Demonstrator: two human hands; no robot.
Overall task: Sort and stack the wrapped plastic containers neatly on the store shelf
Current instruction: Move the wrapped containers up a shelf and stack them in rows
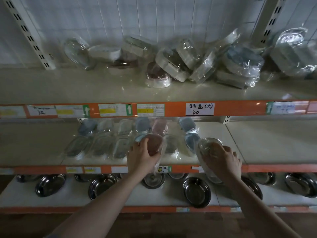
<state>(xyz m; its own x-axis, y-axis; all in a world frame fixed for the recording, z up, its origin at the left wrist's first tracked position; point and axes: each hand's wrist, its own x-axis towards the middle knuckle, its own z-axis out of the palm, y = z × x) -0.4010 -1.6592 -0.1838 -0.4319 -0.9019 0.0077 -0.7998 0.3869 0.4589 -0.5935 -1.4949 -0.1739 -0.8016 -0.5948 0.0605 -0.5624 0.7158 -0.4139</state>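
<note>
The head view looks onto three store shelves with orange front rails. On the top shelf a loose heap of wrapped containers lies against the tiled wall, white, pink and blue ones tumbled together in crinkled clear film. A handwritten white tag on that rail carries Chinese characters, the last one in brackets, above the number 20; the printed labels beside it, with yellow bars and green arrow stickers, are too blurred to read.

On the middle shelf wrapped oval containers stand in two tidy rows, blue, white and pink. The left hand has its fingers curled round a pink wrapped container, held at the front of these rows. The right hand grips a clear-lidded wrapped container at the right end of the rows, fingers wrapped over its far side. A small tag on the rail between the wrists shows handwriting that I cannot make out.

The bottom shelf holds shiny steel oval dishes set side by side.
</note>
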